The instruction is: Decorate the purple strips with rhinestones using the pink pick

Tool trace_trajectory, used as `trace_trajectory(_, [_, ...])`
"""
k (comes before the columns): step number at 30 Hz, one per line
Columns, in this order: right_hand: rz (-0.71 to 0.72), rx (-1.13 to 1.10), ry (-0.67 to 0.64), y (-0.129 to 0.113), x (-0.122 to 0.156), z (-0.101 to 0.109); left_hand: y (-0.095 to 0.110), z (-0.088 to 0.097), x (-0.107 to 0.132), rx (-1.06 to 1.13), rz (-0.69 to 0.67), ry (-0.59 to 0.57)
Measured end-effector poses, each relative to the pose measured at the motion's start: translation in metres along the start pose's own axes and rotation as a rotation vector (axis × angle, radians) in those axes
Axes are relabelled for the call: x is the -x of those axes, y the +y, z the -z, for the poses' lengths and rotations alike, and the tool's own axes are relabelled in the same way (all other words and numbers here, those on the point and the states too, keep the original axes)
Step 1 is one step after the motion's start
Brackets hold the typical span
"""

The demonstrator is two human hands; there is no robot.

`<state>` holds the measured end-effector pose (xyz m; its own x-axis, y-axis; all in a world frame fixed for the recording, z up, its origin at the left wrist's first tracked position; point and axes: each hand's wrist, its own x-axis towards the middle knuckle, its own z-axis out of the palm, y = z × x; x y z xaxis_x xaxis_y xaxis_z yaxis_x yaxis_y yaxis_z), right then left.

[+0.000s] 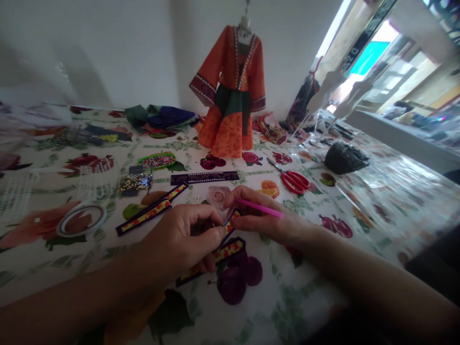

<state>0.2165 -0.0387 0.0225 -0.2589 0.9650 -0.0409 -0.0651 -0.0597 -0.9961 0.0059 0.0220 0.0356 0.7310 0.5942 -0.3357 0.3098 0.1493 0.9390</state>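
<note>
- A narrow dark trim strip patterned in red and yellow (230, 224) sits pinched between both hands just in front of the small orange doll-sized robe on a stand (230, 96); its long axis runs from near-left to far-right, its far end pointing up toward the robe.
- The left hand (183, 239) has thumb and fingers closed together on the strip's near part.
- The right hand (262, 218) grips a thin pink stick (259, 207), fingers clamped round it, tip aimed left at the strip's far end.
- A second, matching patterned strip (230, 250) lies flat on the fruit-printed tablecloth (323, 268) beneath the hands, partly covered by the left fingers.
- Left of the robe's hem: two more long patterned strips (153, 210), a green-rimmed tray of beads (157, 160), a roll of tape (82, 219).
- Right of the hem: red-handled scissors (293, 180) and a dark lump (345, 158), hard to make out.
- How far the held strip reaches under the palm cannot be told; the forearms are cut off below.
</note>
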Motion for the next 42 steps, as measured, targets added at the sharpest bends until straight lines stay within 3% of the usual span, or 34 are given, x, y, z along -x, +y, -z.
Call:
trace_trajectory(21, [0.003, 0.005, 0.041, 0.0067, -0.001, 0.0024, -0.0016, 0.0035, -0.0003, 0.045, -0.005, -0.038])
trace_trajectory(32, [0.015, -0.008, 0.0, 0.0035, -0.0008, 0.0027, 0.0007, 0.0024, 0.0017, 0.095, 0.018, -0.015])
trace_trajectory(38, [0.015, 0.004, 0.004, 0.0006, -0.0005, 0.0021, -0.0006, 0.0043, -0.0008, 0.133, 0.004, -0.07])
trace_trajectory(42, [0.027, -0.009, 0.003, 0.002, -0.0011, 0.0023, -0.001, 0.0037, -0.0006, 0.113, 0.016, -0.027])
